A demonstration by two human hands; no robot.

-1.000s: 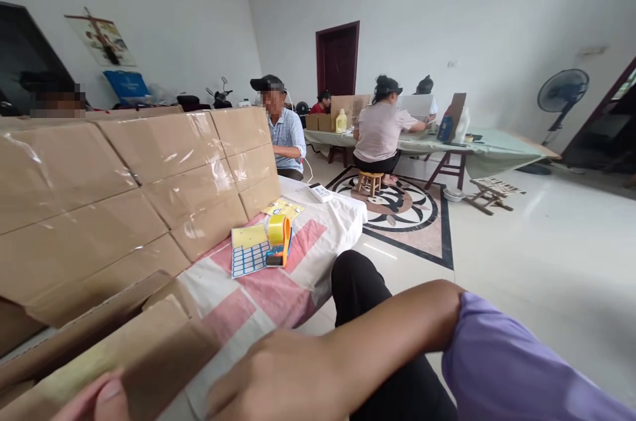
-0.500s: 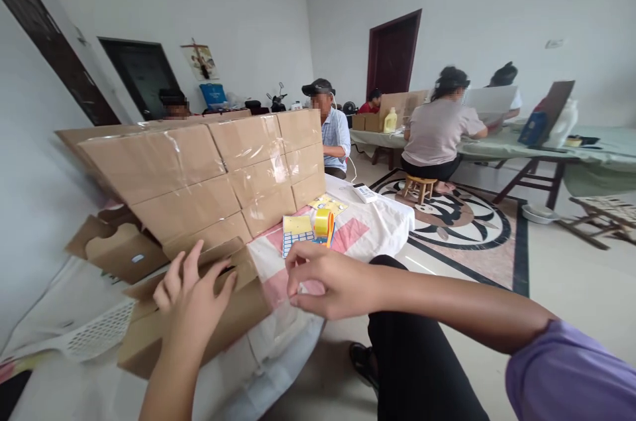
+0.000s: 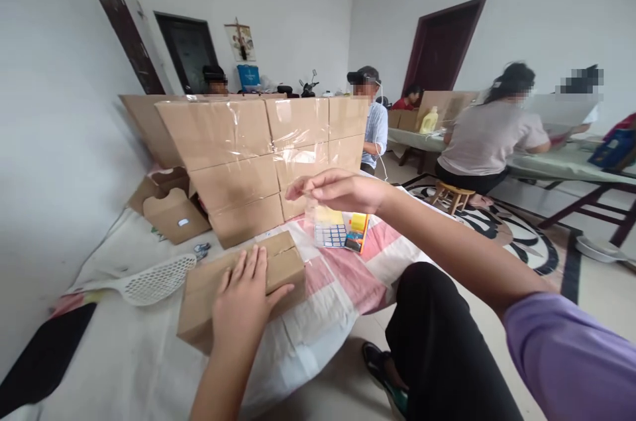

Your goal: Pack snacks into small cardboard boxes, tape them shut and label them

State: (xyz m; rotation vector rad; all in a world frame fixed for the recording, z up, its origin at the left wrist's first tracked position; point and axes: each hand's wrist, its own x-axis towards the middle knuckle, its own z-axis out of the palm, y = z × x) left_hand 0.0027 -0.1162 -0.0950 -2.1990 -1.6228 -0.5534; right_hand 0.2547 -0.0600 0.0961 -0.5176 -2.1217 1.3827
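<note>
1. Left hand (image 3: 243,285): palm down on top of the small carton (image 3: 203,298), fingers extended, a little apart, thumb out toward the right end. Pressing flat, not wrapped around it.
2. Small carton: lies on the table cloth (image 3: 348,282) right in front of me, top flaps down, seam visible at the right end. My left hand and forearm hide part of it.
3. Right hand (image 3: 342,190): raised, thumb and fingertips brought together, pinching a clear strip (image 3: 313,211) that hangs below them. Strip is thin and blurry, far end hard to make out. Hand is apart from the carton.
4. Under the right hand, on the cloth: label sheet (image 3: 330,235) with blue grid, tape dispenser (image 3: 356,235) beside it, yellow roll on top.
5. Behind the small carton: carton stack (image 3: 268,156), wrapped in shiny clear film or tape.
6. Left of the stack: open-topped carton (image 3: 176,219), white sticker on its front. Nearer me, a white perforated paddle (image 3: 158,280) lies beside the small carton.
7. Beyond the stack: co-worker in cap and light-blue shirt (image 3: 376,132). Further right, another in a pale top (image 3: 489,139), seated on a wooden stool (image 3: 453,195).
</note>
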